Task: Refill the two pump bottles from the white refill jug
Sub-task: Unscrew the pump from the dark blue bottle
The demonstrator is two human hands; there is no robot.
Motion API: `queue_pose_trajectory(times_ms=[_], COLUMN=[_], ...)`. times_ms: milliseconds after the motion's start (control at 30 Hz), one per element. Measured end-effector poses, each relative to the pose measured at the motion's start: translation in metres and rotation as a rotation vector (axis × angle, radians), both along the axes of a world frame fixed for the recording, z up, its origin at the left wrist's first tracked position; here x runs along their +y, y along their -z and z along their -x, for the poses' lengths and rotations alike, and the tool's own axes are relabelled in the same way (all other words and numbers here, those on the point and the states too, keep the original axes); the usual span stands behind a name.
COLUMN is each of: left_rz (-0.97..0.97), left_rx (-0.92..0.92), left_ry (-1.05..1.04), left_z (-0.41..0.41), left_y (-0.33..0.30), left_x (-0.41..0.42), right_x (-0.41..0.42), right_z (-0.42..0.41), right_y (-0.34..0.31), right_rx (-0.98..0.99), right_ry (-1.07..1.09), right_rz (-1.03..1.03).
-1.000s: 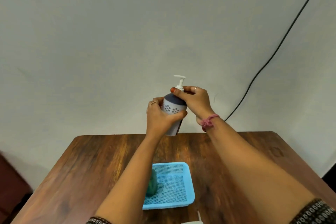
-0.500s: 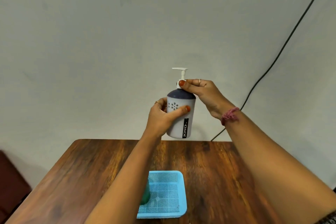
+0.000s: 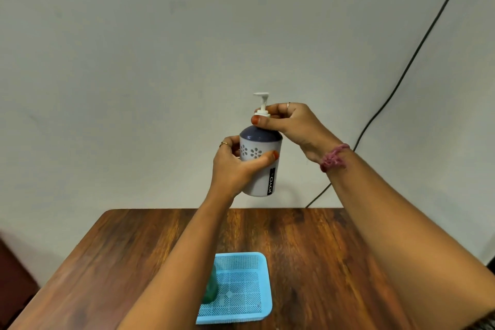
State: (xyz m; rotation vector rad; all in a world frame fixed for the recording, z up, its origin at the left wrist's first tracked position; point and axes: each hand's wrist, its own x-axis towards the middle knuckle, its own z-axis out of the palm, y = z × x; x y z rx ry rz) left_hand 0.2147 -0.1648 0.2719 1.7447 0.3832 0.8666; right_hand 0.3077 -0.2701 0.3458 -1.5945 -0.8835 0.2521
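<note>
Above table (image 3: 308,244) | left hand (image 3: 233,169) wraps pump bottle (image 3: 261,166) mid-air | right hand (image 3: 289,122) pinches pump collar (image 3: 262,114) | risk: one-handed hold slips while twisting, bottle drops onto blue tray (image 3: 241,289) | jug unseen

bare forearms, orange-painted nails, a ring on each hand, pink wristband (image 3: 334,157) on right wrist.

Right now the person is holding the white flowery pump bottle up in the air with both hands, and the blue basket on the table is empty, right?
Not quite. The blue basket isn't empty: the head view shows a green thing in its left side, partly hidden by the arm. The rest is right: left hand and right hand hold the pump bottle up above the table.
</note>
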Motion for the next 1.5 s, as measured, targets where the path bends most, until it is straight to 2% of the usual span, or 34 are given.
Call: queue_pose_trajectory(times_ms=[67, 167, 333, 400, 633, 833, 1067, 1267, 1433, 1500], left_rz=[-0.003, -0.005, -0.034, -0.024, 0.011, 0.008, 0.017, -0.01, -0.009, -0.003], left_rx=[0.007, 0.009, 0.006, 0.0, -0.027, -0.032, -0.038, -0.044, -0.04, -0.048], left_ry=[0.02, 0.014, 0.007, 0.004, 0.013, 0.014, 0.022, 0.008, 0.016, 0.015], left_z=[0.003, 0.006, 0.007, 0.007, 0.012, 0.013, 0.013, 0.013, 0.016, 0.017], left_y=[-0.001, -0.002, -0.007, -0.008, -0.009, -0.004, -0.004, -0.001, -0.002, -0.004], left_x=[0.002, 0.002, 0.004, 0.004, 0.003, 0.0, -0.004, -0.007, -0.008, -0.008], right_x=[-0.005, -0.01, 0.003, 0.006, -0.007, -0.003, -0.009, -0.007, -0.018, -0.022], right_z=[-0.003, -0.003, 0.004, 0.004, 0.007, 0.016, 0.023, 0.029, 0.022, 0.021], right_y=[-0.003, -0.009, -0.011, -0.013, -0.017, -0.008, -0.017, -0.015, -0.026, -0.031], right_rx=[0.032, 0.069, -0.069, -0.068, 0.085, 0.019, 0.05, -0.112, 0.01, -0.003], right_ry=[-0.103, -0.141, 0.024, 0.059, -0.067, 0.085, 0.049, 0.175, 0.043, 0.052], right_rz=[0.057, 0.121, 0.126, 0.1, 0.108, 0.01, 0.044, 0.1, 0.114, 0.117])
